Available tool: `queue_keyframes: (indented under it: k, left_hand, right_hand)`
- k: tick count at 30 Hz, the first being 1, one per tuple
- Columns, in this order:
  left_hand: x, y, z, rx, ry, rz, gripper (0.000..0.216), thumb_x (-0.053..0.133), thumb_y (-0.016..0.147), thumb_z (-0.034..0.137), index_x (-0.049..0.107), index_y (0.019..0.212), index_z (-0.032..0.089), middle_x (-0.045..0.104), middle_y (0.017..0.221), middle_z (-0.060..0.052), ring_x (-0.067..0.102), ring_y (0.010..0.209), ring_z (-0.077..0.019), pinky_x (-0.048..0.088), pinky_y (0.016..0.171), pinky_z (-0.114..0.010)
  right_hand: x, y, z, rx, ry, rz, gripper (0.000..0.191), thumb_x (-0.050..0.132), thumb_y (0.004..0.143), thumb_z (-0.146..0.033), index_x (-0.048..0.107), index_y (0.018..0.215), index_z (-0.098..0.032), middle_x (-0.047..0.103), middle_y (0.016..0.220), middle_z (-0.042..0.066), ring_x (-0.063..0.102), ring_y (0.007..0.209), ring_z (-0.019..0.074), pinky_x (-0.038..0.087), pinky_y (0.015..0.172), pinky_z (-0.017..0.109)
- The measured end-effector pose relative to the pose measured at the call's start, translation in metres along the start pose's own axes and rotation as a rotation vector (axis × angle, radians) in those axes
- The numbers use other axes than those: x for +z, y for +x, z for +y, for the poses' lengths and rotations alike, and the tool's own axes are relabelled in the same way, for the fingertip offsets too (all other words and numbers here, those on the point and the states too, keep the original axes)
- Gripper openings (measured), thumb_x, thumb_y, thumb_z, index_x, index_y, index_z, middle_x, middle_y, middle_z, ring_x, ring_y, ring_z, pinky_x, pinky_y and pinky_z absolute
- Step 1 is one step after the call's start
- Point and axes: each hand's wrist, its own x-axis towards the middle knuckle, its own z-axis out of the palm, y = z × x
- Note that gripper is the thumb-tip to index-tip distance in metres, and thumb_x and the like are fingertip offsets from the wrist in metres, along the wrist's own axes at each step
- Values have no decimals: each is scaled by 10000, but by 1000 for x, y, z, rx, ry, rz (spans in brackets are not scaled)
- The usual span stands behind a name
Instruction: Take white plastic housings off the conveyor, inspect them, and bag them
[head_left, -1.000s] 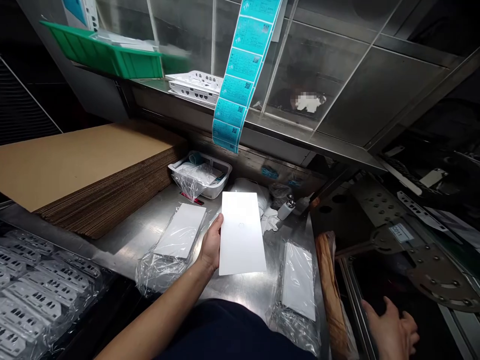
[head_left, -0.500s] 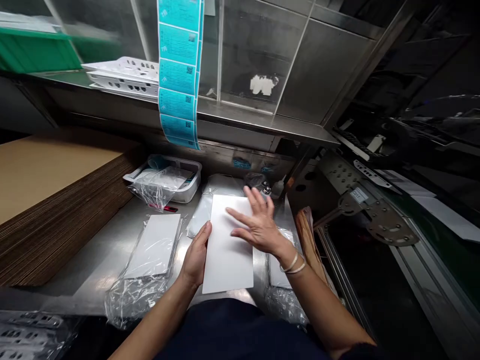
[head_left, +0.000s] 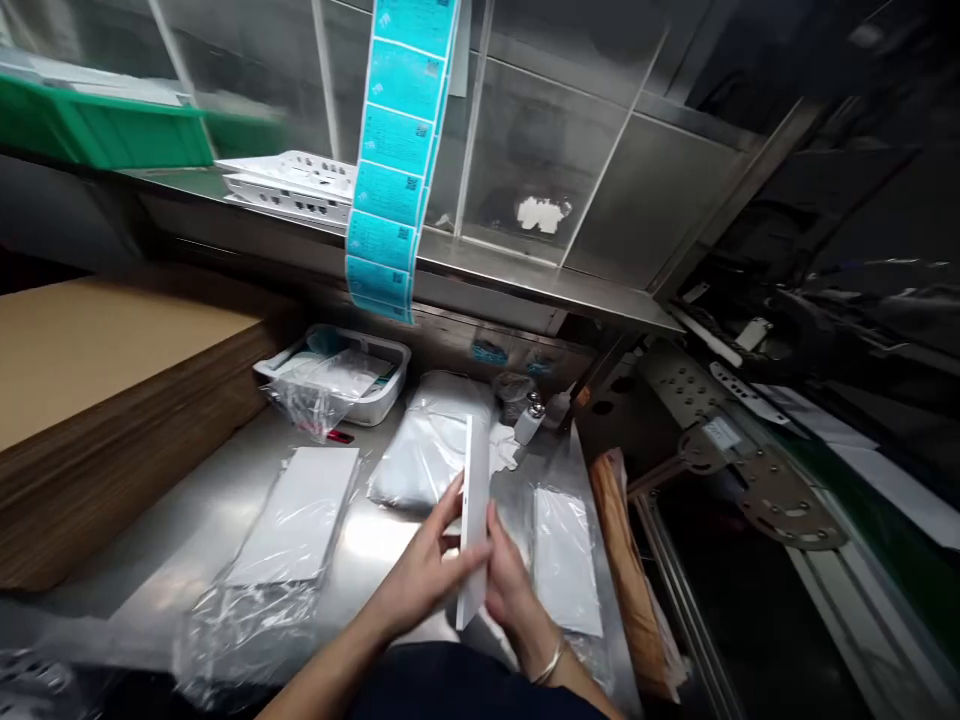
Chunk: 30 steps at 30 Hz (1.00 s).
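Observation:
A white rectangular panel (head_left: 475, 500) stands on edge between my hands, its narrow side turned towards me. My left hand (head_left: 427, 575) grips it from the left, thumb across the lower part. My right hand (head_left: 511, 580) closes on its right face; some of those fingers are hidden. To the left lies a similar white panel in a clear plastic bag (head_left: 296, 515), and another bagged white panel (head_left: 568, 560) lies to the right. Behind the held panel rests a stack of clear plastic bags (head_left: 431, 440) on the metal table (head_left: 375, 545).
A white basket (head_left: 390, 400) holds plastic and papers. Stacked cardboard (head_left: 112, 370) fills the left. A strip of blue labels (head_left: 397, 180) hangs from above, near white perforated parts (head_left: 292, 185) on the shelf. A pump bottle (head_left: 529, 420) stands at the back. Machinery (head_left: 772, 490) borders the right.
The panel has turned from face-up to edge-on. My right hand, spread over its face before, has come down and now grips its right side. The view has shifted slightly.

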Motion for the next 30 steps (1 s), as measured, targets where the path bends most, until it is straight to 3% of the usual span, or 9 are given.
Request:
queue_keyframes:
  k: [3,7,11,19,22,24,26,28,30]
  left_hand:
    - [6,-9,-9,55,356,-283,1128,776,676,403,-22,1471,347,47,1560,-10,65,1419,-287,178,1155,-443]
    - [7,-12,-23,132,593,-408,1153,747,716,363,-160,1427,405,-161,1540,22,-33,1419,-282,89,1155,-492]
    - [7,-9,-30,187,638,-383,1089,702,755,284,-139,1437,399,-161,1540,20,-44,1416,-287,86,1151,-495]
    - [7,-11,-29,199,592,-337,1031,680,782,362,-94,1462,337,-115,1552,-13,-46,1416,-290,96,1151,-494]
    - [5,-9,-29,147,359,-348,1118,769,683,409,-18,1472,334,-50,1560,-26,20,1416,-317,143,1149,-484]
    - [0,-4,-27,60,3,-281,1039,737,685,504,91,1478,322,115,1554,-52,184,1390,-328,292,1104,-445]
    - [-8,3,-24,-77,-296,-58,793,631,777,532,277,1442,281,374,1451,-93,421,1266,-308,475,947,-383]
    - [-15,11,-19,-215,-406,188,541,560,852,461,479,1316,196,586,1215,-134,598,1017,-272,561,726,-337]
    - [-20,18,-11,-316,-509,262,391,559,867,382,589,1154,118,658,975,-129,638,790,-228,568,581,-319]
  right_hand:
    - [1,-7,6,38,140,25,569,559,725,-696,658,1004,-210,511,544,-20,450,456,120,358,417,230]
    - [-9,-4,-10,81,168,-14,626,589,688,-707,658,1038,-192,394,473,-60,332,386,76,260,376,197]
    - [-14,-4,-7,94,191,-11,599,589,711,-681,654,1053,-194,410,495,-56,350,398,70,266,386,190]
    - [-8,-10,-6,100,152,21,562,570,761,-646,649,1060,-177,511,546,-28,455,451,87,382,439,207]
    - [-8,-8,-4,46,156,47,520,541,799,-621,651,1019,-163,582,581,-2,545,520,127,465,504,242]
    - [-11,-7,-5,0,171,100,479,517,840,-572,637,1034,-150,665,705,42,622,645,172,520,588,286]
    - [-16,-7,-10,34,202,82,410,505,884,-470,606,1091,-131,704,852,74,656,768,196,548,682,324]
    - [-21,-8,-18,140,242,-23,359,517,898,-359,570,1151,-110,710,916,84,668,824,194,556,739,340]
    - [-26,-9,-26,216,314,-116,340,520,906,-314,553,1172,-106,718,891,72,679,791,174,569,720,317]
